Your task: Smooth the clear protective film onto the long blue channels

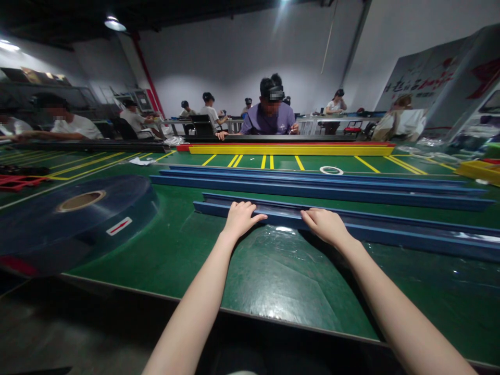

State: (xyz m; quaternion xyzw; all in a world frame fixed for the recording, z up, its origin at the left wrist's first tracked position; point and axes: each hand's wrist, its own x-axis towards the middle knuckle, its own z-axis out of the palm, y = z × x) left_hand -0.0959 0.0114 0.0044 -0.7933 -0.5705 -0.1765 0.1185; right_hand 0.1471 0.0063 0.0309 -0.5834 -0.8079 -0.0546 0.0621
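Note:
A long blue channel (pixel 375 224) lies across the green table (pixel 187 260), running out of view on the right. My left hand (pixel 242 219) grips it near its left end, fingers over the channel and thumb pointing right along the front wall. Further right, my right hand (pixel 324 224) is closed on the same channel, its fingers curled over the edge. Clear film (pixel 281 271) is spread on the table between my forearms and under the channel. Behind, more blue channels (pixel 312 187) lie side by side.
A large roll of film (pixel 78 224) rests at the left. Yellow and red bars (pixel 289 150) and a white ring (pixel 331 170) lie farther back. A person in purple (pixel 267 120) sits opposite; others sit behind. The table's front edge (pixel 273 322) is near.

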